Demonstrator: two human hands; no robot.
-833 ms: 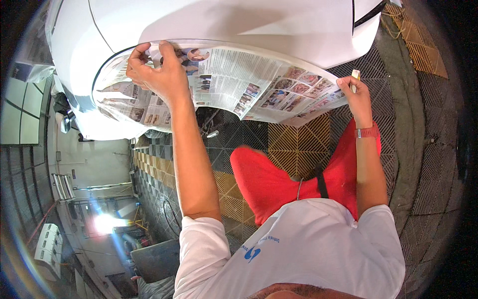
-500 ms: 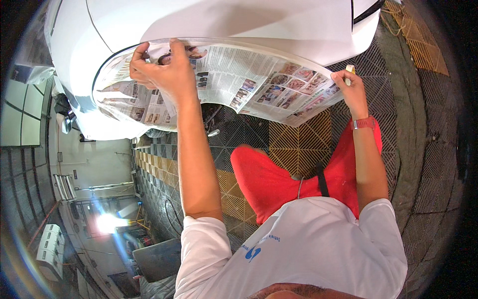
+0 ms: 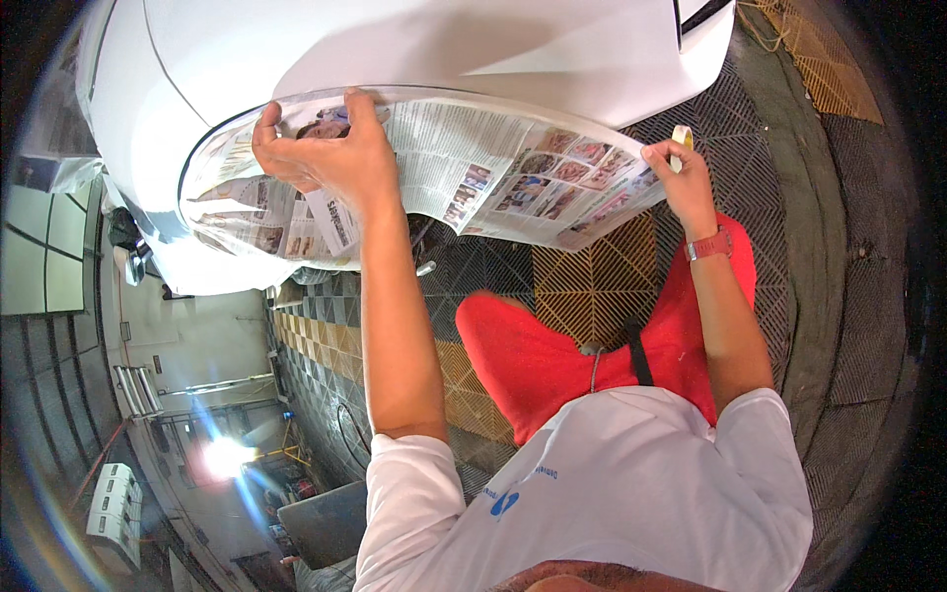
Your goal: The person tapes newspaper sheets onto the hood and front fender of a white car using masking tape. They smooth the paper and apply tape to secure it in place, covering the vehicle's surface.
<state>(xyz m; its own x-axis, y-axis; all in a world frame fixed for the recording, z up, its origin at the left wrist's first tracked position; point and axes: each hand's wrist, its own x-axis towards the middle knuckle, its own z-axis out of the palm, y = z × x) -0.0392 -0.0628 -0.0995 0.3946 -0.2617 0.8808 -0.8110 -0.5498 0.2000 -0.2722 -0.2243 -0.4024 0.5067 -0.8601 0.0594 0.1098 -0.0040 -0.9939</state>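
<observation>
A newspaper sheet (image 3: 434, 148) with text and photos hangs along the curved wheel arch of a white car body (image 3: 326, 44). A pale strip, seemingly tape, follows the sheet's upper edge. My left hand (image 3: 335, 163) is spread against that edge, fingertips apart and touching the arch. At the sheet's far right corner, my right hand (image 3: 688, 187) is closed, with a small roll of tape (image 3: 681, 141) at its fingers and the corner pinched beside it. Behind the paper, the wheel area is mostly hidden.
Black and tan ribbed floor tiles (image 3: 592, 286) lie below me, with a dark mat strip (image 3: 814, 247) at the right. My red-clad knees (image 3: 503, 345) are bent under the paper. A bright lamp (image 3: 227, 456) and a white cabinet-like box (image 3: 115, 508) stand at the left.
The view has shifted slightly, so the car and paper sit a little lower and further left. Both hands keep their places on the sheet, the right one a touch lower.
</observation>
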